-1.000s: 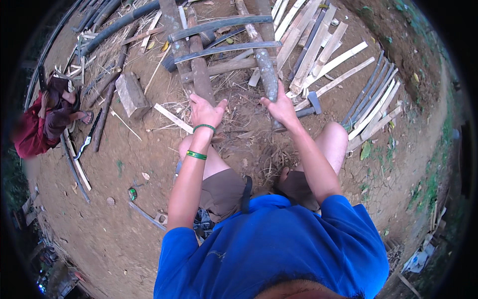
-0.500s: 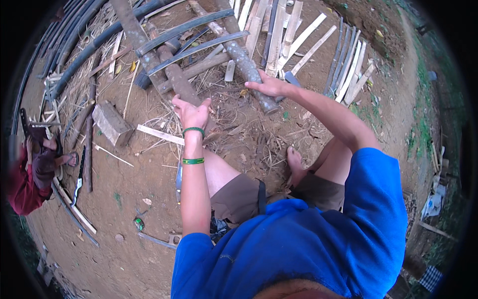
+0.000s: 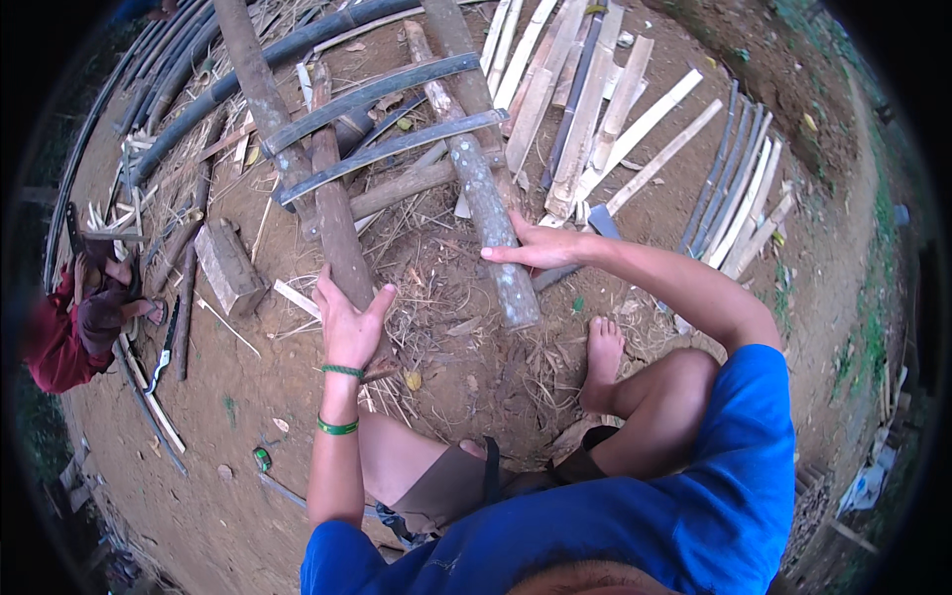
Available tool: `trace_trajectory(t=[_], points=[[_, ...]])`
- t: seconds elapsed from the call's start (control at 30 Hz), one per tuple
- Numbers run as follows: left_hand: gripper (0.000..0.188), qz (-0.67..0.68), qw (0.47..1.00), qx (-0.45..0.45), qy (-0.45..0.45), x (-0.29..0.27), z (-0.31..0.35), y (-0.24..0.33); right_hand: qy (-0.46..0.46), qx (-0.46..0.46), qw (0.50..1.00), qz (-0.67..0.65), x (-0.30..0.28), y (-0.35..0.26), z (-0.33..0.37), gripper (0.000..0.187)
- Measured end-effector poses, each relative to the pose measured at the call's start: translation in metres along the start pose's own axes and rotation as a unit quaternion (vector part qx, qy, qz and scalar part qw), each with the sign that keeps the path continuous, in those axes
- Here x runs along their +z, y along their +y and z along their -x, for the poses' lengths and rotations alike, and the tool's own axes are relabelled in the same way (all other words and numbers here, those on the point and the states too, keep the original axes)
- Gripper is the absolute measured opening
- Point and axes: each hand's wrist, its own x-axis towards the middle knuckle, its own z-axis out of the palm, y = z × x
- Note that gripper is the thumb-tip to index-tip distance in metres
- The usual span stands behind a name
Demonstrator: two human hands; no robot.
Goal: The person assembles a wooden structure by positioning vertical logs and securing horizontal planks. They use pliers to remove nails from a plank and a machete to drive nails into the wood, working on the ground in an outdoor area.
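My left hand (image 3: 349,322) clasps the near end of a brown wooden pole (image 3: 336,213), thumb on one side and fingers on the other. Around a second, pale-blotched wooden pole (image 3: 486,203) my right hand (image 3: 545,248) is closed, its thumb lying on top and its fingers partly hidden. Two dark split-bamboo slats, a farther slat (image 3: 382,87) and a nearer slat (image 3: 392,156), lie across these poles. Under them a round wooden crosspiece (image 3: 405,186) also spans the gap, and thicker logs run beneath.
Pale split-bamboo strips (image 3: 585,129) fan out at the far right. A flat grey-blue piece (image 3: 602,220) lies beside my right hand. A wood block (image 3: 230,268) sits to the left, near a long knife (image 3: 164,347) and a seated person in red (image 3: 69,342). A green tape measure (image 3: 262,458) lies lower left.
Both hands have come closer to my body with the two poles, whose near ends now reach farther toward me. My right foot shows more fully, and the view has shifted slightly.
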Motion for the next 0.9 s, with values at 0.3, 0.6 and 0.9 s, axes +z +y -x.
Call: trace_trajectory(t=[0.3,0.6,0.9], points=[[0.095,0.027,0.999,-0.032,-0.026,0.001,0.002,0.001,-0.134,0.001,0.935,-0.329,-0.006,0.011,-0.016,0.099],[0.097,-0.056,0.997,-0.011,-0.048,-0.002,0.006,0.005,-0.147,-0.08,0.936,-0.309,-0.009,0.027,-0.021,0.094],[0.1,-0.062,0.991,-0.095,-0.073,-0.016,0.027,0.008,-0.035,-0.077,0.938,-0.336,-0.024,0.046,-0.044,0.086]])
